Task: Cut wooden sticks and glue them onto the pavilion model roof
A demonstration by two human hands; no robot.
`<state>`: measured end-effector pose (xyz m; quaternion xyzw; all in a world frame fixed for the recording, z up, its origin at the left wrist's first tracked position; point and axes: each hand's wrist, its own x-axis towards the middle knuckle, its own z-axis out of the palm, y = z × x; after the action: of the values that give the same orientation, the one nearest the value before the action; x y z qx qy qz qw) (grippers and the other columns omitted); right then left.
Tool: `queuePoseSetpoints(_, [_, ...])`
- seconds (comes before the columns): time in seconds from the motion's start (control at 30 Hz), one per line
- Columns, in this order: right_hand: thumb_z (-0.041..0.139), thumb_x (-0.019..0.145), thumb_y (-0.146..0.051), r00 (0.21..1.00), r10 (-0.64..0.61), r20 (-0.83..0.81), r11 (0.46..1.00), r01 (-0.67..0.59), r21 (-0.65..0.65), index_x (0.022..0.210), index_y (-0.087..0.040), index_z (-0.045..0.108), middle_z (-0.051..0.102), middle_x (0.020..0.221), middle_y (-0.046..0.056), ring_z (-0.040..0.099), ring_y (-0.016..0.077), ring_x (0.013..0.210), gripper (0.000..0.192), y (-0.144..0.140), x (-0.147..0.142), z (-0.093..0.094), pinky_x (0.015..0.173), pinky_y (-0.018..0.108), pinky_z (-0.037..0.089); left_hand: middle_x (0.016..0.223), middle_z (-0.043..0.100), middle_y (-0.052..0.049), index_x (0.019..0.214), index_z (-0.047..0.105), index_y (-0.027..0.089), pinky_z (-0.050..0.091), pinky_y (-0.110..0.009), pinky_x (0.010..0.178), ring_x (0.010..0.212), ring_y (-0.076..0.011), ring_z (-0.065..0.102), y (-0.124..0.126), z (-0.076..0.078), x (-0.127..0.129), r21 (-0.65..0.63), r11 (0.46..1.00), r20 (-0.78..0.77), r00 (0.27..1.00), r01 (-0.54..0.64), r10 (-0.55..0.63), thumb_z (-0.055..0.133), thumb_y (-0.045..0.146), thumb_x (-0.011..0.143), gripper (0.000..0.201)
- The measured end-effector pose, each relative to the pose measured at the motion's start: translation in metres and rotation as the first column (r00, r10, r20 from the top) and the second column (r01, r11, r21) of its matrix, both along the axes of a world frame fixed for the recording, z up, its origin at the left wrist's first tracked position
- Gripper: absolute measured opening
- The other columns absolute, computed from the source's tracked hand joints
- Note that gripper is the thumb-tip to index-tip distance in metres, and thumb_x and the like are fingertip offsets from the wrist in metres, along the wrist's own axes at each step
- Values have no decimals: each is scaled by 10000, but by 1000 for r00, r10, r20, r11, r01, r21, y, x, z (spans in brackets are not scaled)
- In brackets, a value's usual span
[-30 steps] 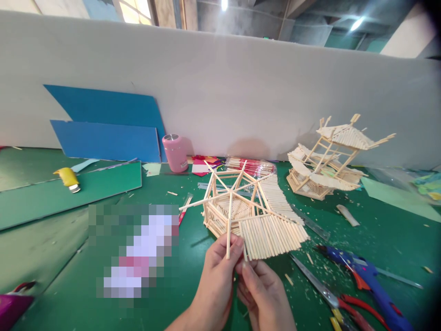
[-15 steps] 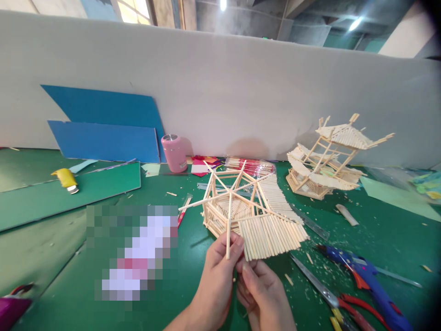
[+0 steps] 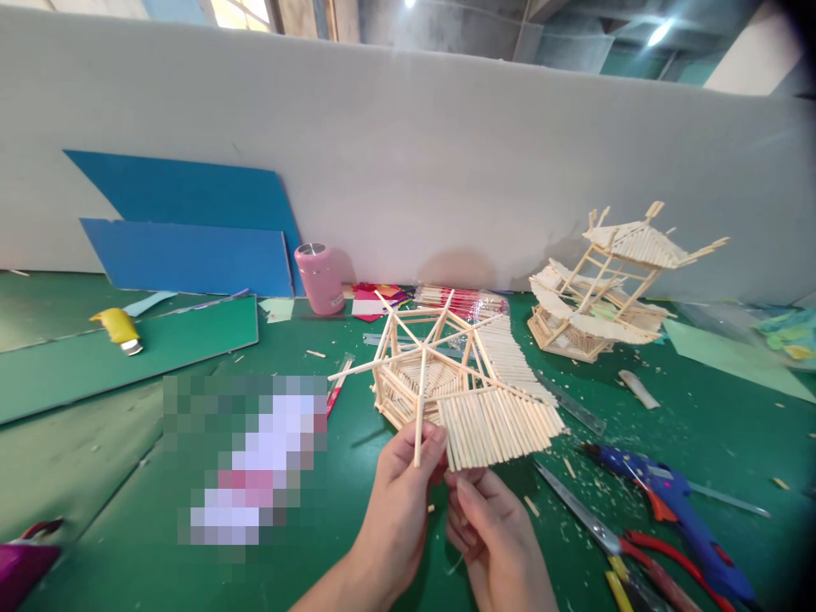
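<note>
A wooden-stick pavilion model [image 3: 501, 429] stands in front of me, with spoke-like sticks meeting above a six-sided base. Rows of sticks form roof panels along its right and near-right sides. My left hand [image 3: 399, 493] is closed on the model's near edge, thumb and fingers pinching beside the spoke that points at me. Just below the near roof panel, my right hand [image 3: 497, 540] is closed with thumb and finger pressed together. Whatever it pinches is hidden. A thin pale strand hangs under its fingers.
Scissors [image 3: 596, 518] and a blue glue gun [image 3: 669, 501] lie right of my hands. Behind them stands another stick pavilion [image 3: 599, 297]. A pink bottle [image 3: 320, 280], packaged sticks [image 3: 459, 302] and blue boards [image 3: 191, 259] line the back. A yellow cutter [image 3: 118, 327] lies left.
My right hand has drawn slightly away from my left, to the right. The left hand keeps its grip on the model, and the whole view has shifted a little.
</note>
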<state>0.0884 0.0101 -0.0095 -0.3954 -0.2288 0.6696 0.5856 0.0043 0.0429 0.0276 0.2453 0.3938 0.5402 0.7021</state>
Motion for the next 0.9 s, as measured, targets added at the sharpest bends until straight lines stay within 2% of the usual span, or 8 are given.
queuePoseSetpoints(0.23, [713, 674, -398, 998, -55, 40, 998, 56, -25, 677, -162, 628, 381, 473, -79, 262, 47, 414, 250, 2, -2, 10, 418, 205, 157, 587, 496, 26, 610, 539, 163, 343, -197, 547, 583, -107, 416, 1, 0, -1, 9, 1000, -13, 1000, -21, 21, 634, 274, 753, 205])
queuePoseSetpoints(0.47, [697, 694, -429, 996, -6, 91, 1000, 8, -13, 772, -164, 643, 409, 528, -68, 256, 44, 431, 282, 4, -1, 2, 418, 202, 155, 615, 512, 25, 613, 546, 162, 360, -197, 580, 611, -110, 427, 1, -1, -1, 23, 999, -24, 999, -30, 30, 637, 268, 753, 198])
queuePoseSetpoints(0.7, [671, 737, -404, 994, 12, 113, 1000, -15, 25, 812, -188, 652, 411, 538, -66, 250, 43, 436, 230, 3, -2, -3, 420, 207, 149, 618, 514, 29, 622, 552, 162, 364, -185, 589, 628, -105, 427, 0, -3, -1, 18, 1000, -12, 1000, -23, 24, 621, 270, 774, 198])
queuePoseSetpoints(0.8, [674, 733, -412, 995, 3, 97, 1000, -4, 18, 845, -193, 659, 411, 542, -65, 238, 41, 432, 247, 5, -4, -1, 420, 205, 145, 630, 521, 28, 629, 560, 163, 372, -184, 604, 641, -105, 438, 1, -2, 0, 16, 1000, 5, 1000, -18, 18, 621, 263, 776, 187])
queuePoseSetpoints(0.9, [693, 702, -430, 997, -22, 76, 1000, 22, 8, 797, -187, 640, 394, 530, -71, 223, 38, 425, 267, 6, -5, 0, 416, 198, 140, 660, 541, 21, 670, 581, 166, 378, -190, 619, 650, -107, 449, 2, -1, 1, 18, 1000, 4, 1000, -11, 10, 617, 261, 779, 149])
